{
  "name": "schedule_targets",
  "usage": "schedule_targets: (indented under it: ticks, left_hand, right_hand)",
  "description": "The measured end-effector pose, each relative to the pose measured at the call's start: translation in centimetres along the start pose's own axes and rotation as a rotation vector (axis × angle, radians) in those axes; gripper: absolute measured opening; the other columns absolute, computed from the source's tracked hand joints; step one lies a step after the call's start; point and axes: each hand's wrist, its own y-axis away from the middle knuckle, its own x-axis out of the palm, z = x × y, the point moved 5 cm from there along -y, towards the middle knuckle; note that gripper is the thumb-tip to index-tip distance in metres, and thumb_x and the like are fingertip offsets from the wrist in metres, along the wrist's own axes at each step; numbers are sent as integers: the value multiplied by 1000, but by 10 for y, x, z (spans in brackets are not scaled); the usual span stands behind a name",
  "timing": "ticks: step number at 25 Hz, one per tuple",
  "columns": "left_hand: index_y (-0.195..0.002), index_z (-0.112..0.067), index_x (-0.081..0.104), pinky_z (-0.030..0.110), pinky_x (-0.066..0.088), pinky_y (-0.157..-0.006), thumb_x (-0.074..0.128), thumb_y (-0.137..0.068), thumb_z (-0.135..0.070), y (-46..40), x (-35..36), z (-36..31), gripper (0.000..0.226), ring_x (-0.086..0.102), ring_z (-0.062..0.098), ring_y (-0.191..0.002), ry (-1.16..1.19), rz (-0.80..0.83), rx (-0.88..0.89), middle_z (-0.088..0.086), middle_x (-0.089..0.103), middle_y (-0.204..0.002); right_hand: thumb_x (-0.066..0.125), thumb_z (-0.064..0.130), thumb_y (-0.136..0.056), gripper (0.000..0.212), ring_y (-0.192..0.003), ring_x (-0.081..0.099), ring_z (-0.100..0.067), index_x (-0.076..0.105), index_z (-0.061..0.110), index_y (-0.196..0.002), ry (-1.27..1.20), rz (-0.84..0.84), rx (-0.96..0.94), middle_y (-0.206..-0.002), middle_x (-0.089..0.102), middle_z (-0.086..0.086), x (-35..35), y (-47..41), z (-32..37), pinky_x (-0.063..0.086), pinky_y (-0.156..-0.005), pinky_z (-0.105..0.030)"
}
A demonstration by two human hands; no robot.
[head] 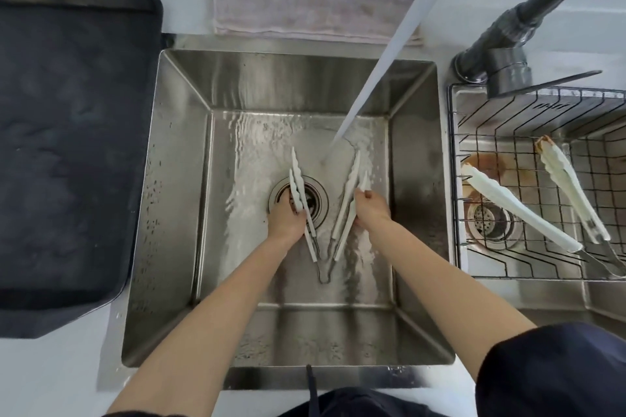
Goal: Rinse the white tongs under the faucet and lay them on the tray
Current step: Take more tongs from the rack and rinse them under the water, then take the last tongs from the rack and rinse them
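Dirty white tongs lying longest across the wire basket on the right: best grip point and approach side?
Take the long white tongs by the bare metal handle end at the lower right, coming from above on the near side. That end lies against the black wire basket rim and looks free of residue; the scalloped tip at upper left is stained brown. The second soiled pair of tongs lies apart, so it likely won't interfere.

No text, label, brand, number or sign can be read anywhere around the steel sink [183, 179], nor on anything beside it.
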Motion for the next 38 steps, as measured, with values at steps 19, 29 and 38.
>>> schedule_targets:
  ticks: [19,29,38]
  left_hand:
    - [-147,-10,20,23,25,-108,41,-96,-20,46,-20,-42,57,28,22,-141,-302,132,173,7,29,-154]
    - [-149,-17,16,45,28,-113,42,-92,-39,107,-7,-117,67,27,30,-141,-885,-19,483,12,25,-155]
    - [-150,-19,8,49,16,-118,38,-93,-41,156,89,-168,68,12,31,-146,-1032,-35,624,12,13,-159]
  right_hand:
    - [41,24,-97,58,-133,42,-32,21,11,-150,498,33,-430,-153,29,-14,-33,77,45,40,-104,-38]
    - [47,25,-93,60,-140,32,-28,27,10,-147,628,-153,-804,-152,35,-13,-103,145,65,28,-115,-42]
    - [45,29,-93,59,-144,26,-25,29,12,-147,660,-279,-759,-154,31,-9,-209,133,36,23,-118,-41]
